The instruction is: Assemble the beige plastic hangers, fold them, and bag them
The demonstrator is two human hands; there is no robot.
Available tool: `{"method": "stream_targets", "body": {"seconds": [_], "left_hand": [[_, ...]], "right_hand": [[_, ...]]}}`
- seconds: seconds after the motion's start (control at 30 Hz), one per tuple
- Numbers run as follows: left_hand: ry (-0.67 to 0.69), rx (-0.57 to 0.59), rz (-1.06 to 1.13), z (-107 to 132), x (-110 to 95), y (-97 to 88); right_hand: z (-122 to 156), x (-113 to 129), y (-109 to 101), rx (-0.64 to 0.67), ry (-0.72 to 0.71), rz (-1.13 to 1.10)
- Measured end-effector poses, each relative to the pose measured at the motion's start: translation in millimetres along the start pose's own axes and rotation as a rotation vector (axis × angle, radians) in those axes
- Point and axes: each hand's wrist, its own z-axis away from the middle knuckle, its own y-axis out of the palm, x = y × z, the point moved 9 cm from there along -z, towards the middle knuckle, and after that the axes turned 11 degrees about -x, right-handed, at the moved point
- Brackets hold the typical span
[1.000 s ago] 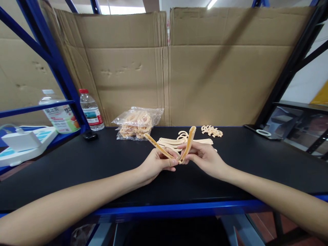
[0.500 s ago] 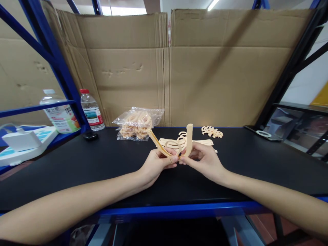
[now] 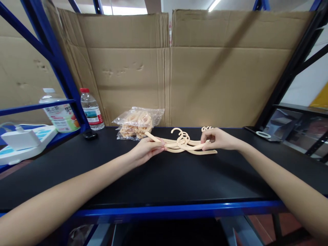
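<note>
A cream clothes hanger lies spread out flat over other hangers on the black table. My left hand pinches its left arm, whose end pokes out above the fingers. At the opposite end, my right hand has thumb and fingertips closed on the right arm. Beneath and behind it is a small pile of like hangers, their curved hooks pointing up and away. The hooks overlap, so I cannot tell which one belongs to the held hanger.
Clear plastic bags of cream parts sit behind my left hand. Small cream hook pieces show past my right hand. A red-capped bottle and a black mouse-like object are at left. A phone with a white ring lies at right.
Both hands have moved apart and the folded hanger between them has opened out and come down over the pile. My right hand has shifted right, now partly covering the small hook pieces.
</note>
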Motion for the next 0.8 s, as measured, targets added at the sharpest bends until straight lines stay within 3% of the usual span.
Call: {"method": "stream_targets", "body": {"seconds": [0.07,0.2,0.33,0.57,0.7,0.8], "left_hand": [[-0.011,0.070,-0.074,-5.6,-0.7,-0.9],[0.094,0.216,-0.291,-11.4,-3.4,1.5],[0.371,0.195,-0.674,-14.4,-13.9,0.4],[0.987,0.326,-1.147,18.6,-28.1,32.0],[1.124,0.237,-1.214,27.8,-29.7,33.0],[1.187,0.115,-1.213,36.2,-31.6,36.1]], "right_hand": [[1.7,2.5,-1.8,0.043,-0.069,0.186],[8.7,13.9,7.6,0.158,-0.191,0.296],[11.9,7.3,12.7,0.218,-0.163,0.382],[12.7,-3.6,13.2,0.279,-0.110,0.455],[14.6,-1.2,8.7,0.257,-0.137,0.514],[13.1,6.5,6.4,0.096,-0.132,0.526]]}}
